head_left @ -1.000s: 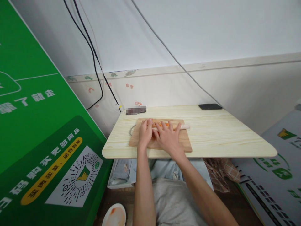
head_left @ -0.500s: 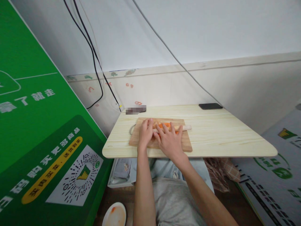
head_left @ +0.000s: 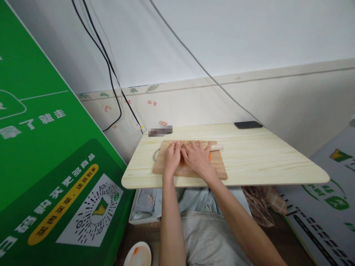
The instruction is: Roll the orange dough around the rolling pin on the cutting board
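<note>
A wooden cutting board [head_left: 177,170] with a metal ring handle [head_left: 156,154] lies on the pale table. Across it runs a light wooden rolling pin [head_left: 216,147], its right end sticking out past my right hand. My right hand [head_left: 196,157] presses on the pin with its fingers spread. My left hand [head_left: 172,157] is bent over the pin's left end, fingers close together, and covers that end. Something orange [head_left: 210,157] shows in a narrow strip on the board beside my right hand; most of it is hidden beneath the hands.
A black phone [head_left: 248,125] lies at the table's [head_left: 263,159] back right, and a blurred-out dark object [head_left: 160,131] at its back left. Cables hang along the wall. Below stands a stained white plate [head_left: 138,255]. A green panel [head_left: 91,192] rises on the left.
My right hand has moved forward over the board, and the rolling pin has shifted away from me with it. Less of the orange stuff shows. My left hand stays nearly in place.
</note>
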`<state>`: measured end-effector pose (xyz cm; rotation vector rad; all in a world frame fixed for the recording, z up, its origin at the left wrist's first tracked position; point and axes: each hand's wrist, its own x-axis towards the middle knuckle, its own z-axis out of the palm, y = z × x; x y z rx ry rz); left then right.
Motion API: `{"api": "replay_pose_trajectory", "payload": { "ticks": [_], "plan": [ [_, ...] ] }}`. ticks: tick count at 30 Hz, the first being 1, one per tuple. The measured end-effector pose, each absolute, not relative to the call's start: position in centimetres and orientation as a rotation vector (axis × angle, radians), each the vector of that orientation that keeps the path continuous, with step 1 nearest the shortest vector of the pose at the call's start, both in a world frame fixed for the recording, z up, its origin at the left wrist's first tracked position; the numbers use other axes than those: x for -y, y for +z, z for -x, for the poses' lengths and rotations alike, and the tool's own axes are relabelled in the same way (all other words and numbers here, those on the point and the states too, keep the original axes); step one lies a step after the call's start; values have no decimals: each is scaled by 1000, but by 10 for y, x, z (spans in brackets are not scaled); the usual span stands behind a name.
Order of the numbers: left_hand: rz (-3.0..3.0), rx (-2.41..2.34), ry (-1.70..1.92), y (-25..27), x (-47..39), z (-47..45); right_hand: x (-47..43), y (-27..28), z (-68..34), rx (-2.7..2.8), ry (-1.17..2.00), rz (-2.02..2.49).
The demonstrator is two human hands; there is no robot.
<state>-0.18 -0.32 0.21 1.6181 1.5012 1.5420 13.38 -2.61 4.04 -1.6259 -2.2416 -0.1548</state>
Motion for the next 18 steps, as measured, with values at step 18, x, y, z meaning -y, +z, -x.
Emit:
{"api": "replay_pose_trajectory", "payload": {
  "ticks": [18],
  "plan": [
    [-1622, -1475, 1536, 1, 3, 2, 18, 31, -135, 2249, -135, 1617]
  ]
}}
